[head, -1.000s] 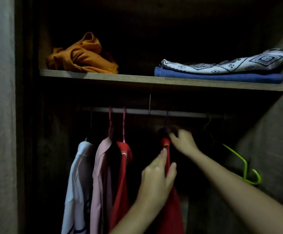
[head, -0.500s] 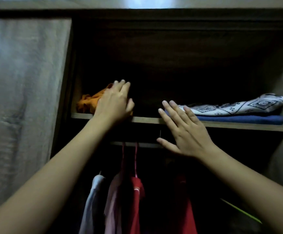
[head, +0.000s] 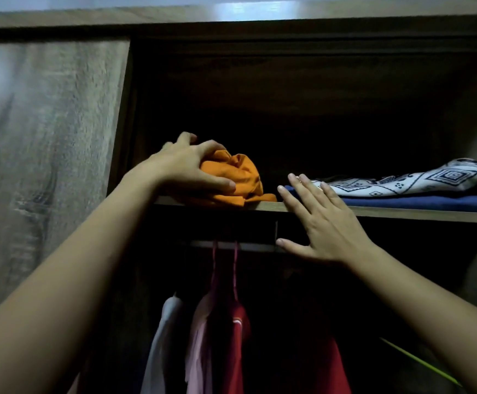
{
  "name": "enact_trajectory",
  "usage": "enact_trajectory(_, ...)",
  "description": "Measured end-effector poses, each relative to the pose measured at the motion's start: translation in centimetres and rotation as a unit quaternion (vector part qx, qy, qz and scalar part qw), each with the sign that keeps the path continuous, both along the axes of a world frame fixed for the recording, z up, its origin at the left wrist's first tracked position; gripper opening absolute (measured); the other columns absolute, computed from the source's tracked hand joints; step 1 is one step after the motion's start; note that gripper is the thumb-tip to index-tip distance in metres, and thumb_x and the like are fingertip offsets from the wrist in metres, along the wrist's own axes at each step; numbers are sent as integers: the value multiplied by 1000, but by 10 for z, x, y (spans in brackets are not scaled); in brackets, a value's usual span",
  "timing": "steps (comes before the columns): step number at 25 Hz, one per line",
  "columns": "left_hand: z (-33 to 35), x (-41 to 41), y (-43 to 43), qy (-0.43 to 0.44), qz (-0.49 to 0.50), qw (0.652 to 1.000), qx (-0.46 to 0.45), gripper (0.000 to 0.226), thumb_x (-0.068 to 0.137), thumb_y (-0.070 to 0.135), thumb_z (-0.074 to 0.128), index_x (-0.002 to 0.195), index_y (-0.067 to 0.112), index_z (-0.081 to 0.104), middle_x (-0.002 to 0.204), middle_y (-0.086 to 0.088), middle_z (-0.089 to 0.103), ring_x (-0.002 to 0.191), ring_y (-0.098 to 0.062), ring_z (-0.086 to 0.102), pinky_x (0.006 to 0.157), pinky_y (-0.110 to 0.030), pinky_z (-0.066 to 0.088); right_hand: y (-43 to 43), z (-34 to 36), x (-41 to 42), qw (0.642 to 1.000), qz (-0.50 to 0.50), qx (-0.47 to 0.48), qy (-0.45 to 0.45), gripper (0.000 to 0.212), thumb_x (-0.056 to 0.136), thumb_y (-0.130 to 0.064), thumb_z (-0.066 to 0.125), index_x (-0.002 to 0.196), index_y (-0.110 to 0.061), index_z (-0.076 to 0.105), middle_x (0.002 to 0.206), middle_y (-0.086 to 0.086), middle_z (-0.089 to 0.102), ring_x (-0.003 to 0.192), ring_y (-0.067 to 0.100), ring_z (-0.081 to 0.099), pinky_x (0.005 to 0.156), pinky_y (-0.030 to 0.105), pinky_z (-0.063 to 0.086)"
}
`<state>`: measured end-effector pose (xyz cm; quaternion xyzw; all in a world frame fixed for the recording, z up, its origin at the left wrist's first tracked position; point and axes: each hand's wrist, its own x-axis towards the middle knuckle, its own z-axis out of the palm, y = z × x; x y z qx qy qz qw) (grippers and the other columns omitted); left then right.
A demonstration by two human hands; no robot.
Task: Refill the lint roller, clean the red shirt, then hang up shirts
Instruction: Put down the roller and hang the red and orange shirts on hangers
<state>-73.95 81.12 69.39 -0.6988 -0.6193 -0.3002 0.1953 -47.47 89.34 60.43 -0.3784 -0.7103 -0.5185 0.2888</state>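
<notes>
1. Left hand (head: 186, 169) gripping the crumpled orange shirt (head: 237, 180) on the wardrobe shelf (head: 402, 212); fingers (head: 217, 183) curling over the cloth's left side and top, thumb pressing its front; shirt bunching at the shelf's left end, hem sagging just over the front edge.
2. Right hand (head: 325, 223) hovering flat in front of the shelf edge, holding nothing; fingers (head: 302, 186) splaying wide, tips reaching toward the folded stack, thumb pointing left below the shelf; contact with the shelf edge: cannot tell.
3. Folded blue cloth (head: 430, 202) lying on the shelf's right side; patterned white cloth (head: 416, 180) sitting on top of it.
4. Hanging from the rail (head: 248, 246) below: white shirt (head: 160, 345) at left, pink shirt (head: 200, 336) beside it, red shirt (head: 238, 351) next on a pink hanger (head: 235, 268); further red cloth (head: 322, 368) showing dimly to the right, too dark for detail.
5. Green hanger (head: 419, 362) slanting in the lower right corner, well apart from the shirts.
6. Wardrobe door (head: 47, 155) standing at left, wood-grain panel.
</notes>
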Motion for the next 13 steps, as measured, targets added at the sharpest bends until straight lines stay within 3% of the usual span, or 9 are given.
enact_trajectory(3,-13,1,10,-33,-44,996,-65,86,64,67,65,138,45,27,144,-7,38,127,-32,42,98,-42,43,-3,0,0,999,-4,-33,4,90,79,-77,22,148,-19,13,155,14,20,144,25,15,113,39,7)
enact_trajectory(6,-28,-6,2,-23,-61,997,43,70,66,65,66,127,48,36,126,-3,55,115,-31,53,95,-46,46,-16,-3,-1,989,50,-123,62,93,74,-81,22,147,-30,-6,159,6,-9,144,17,-12,115,34,-9)
enact_trajectory(9,-51,-10,-24,31,-59,985,162,64,74,41,70,128,46,36,117,-7,61,104,-35,59,85,-46,50,-56,-11,-14,915,189,-279,221,99,68,-79,40,144,-41,-11,157,-7,-19,144,11,-17,115,37,-4)
enact_trajectory(11,-74,-3,-44,46,-99,966,233,66,73,24,71,126,44,36,116,-6,63,100,-33,61,79,-43,52,-78,-19,-21,878,276,-287,266,103,64,-79,48,142,-47,-10,157,-13,-14,144,10,-11,115,42,4)
enact_trajectory(13,-104,-3,-75,61,-153,952,258,68,69,16,72,123,39,39,116,-1,63,100,-29,63,76,-38,52,-112,-30,-34,864,322,-277,269,104,62,-79,55,141,-50,-6,157,-14,-6,145,8,-4,116,41,9)
